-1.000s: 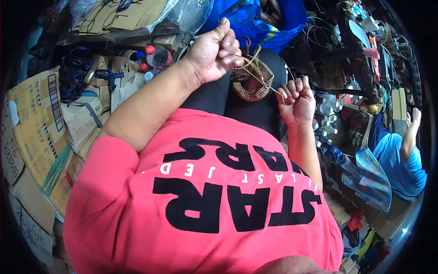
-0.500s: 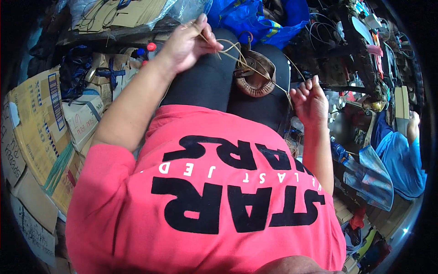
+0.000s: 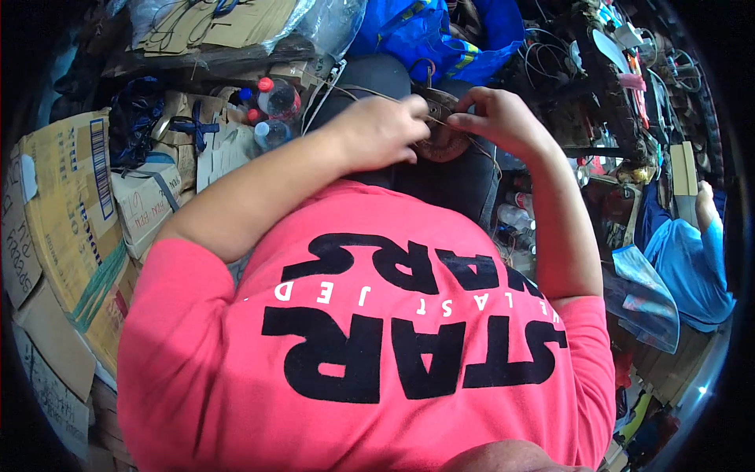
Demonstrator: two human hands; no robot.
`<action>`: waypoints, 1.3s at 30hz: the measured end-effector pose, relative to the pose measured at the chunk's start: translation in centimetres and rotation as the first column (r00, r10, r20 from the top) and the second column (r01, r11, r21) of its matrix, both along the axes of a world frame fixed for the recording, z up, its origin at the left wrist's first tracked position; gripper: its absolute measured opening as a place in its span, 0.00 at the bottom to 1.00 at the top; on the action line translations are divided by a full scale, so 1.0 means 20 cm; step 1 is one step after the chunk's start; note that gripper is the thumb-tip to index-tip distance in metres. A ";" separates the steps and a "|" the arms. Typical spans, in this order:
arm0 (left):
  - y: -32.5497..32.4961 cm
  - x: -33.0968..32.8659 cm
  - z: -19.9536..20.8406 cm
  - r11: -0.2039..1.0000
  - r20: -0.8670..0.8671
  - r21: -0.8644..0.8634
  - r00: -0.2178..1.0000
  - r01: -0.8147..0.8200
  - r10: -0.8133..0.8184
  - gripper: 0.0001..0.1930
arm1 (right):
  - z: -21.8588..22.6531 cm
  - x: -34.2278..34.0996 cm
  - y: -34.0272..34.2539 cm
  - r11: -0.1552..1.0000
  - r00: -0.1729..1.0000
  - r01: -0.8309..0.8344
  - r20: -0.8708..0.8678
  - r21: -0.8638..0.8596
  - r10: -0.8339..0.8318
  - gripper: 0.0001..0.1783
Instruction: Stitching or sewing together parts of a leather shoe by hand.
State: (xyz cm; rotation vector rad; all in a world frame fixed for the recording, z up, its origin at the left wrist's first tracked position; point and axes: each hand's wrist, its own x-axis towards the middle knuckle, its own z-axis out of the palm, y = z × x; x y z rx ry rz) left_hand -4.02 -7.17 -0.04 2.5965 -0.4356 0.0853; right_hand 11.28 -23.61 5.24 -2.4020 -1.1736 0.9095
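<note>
A brown leather piece point(image 3: 442, 145), curved and stitched along its edge, rests on my dark-trousered thighs, largely covered by my hands. Over it, my right hand point(image 3: 503, 122) pinches a thin tan cord between thumb and forefinger. My left hand point(image 3: 381, 132) comes in from the other side, fingers curled at the same cord and slightly smeared by motion. Slack tan cord point(image 3: 486, 153) loops down past the right hand, and another stretch runs off beyond the left hand. At the top of the leather piece sits a small ring point(image 3: 423, 68).
A blue bag point(image 3: 401, 31) stands just beyond my knees. Bottles with red and blue caps point(image 3: 277, 98) stand on the left, near cardboard boxes point(image 3: 67, 181). Cluttered shelving point(image 3: 629, 94) rises at the right. Another person's blue sleeve point(image 3: 684, 263) shows at far right.
Both hands have come together over the leather piece from wide apart, the left moving right and down, the right moving left and up. The cord stretched between them has slackened.
</note>
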 end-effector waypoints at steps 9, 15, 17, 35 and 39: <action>-0.05 0.05 -0.09 0.983 0.122 0.182 0.991 0.036 -0.059 0.13 | -0.21 -0.15 -0.23 0.952 0.963 0.269 -0.042 0.145 -0.266 0.15; -0.15 -0.01 -0.06 0.999 0.086 0.020 0.995 0.038 -0.039 0.17 | -0.16 -0.25 -0.21 0.892 0.926 0.231 0.193 0.389 -0.324 0.16; -0.17 0.00 -0.07 0.999 0.097 0.015 0.995 0.032 -0.034 0.17 | -0.11 -0.27 -0.26 0.886 0.912 0.281 0.183 0.370 -0.366 0.17; -0.02 0.22 -0.05 0.867 -0.050 -0.498 0.998 0.001 -0.030 0.10 | 0.05 -0.30 -0.43 0.880 0.928 0.364 -0.205 0.307 -0.312 0.05; -0.03 0.33 -0.06 0.908 -0.152 -0.411 0.977 0.074 -0.148 0.09 | -0.01 -0.27 -0.37 0.919 0.974 0.215 -0.002 0.330 -0.227 0.09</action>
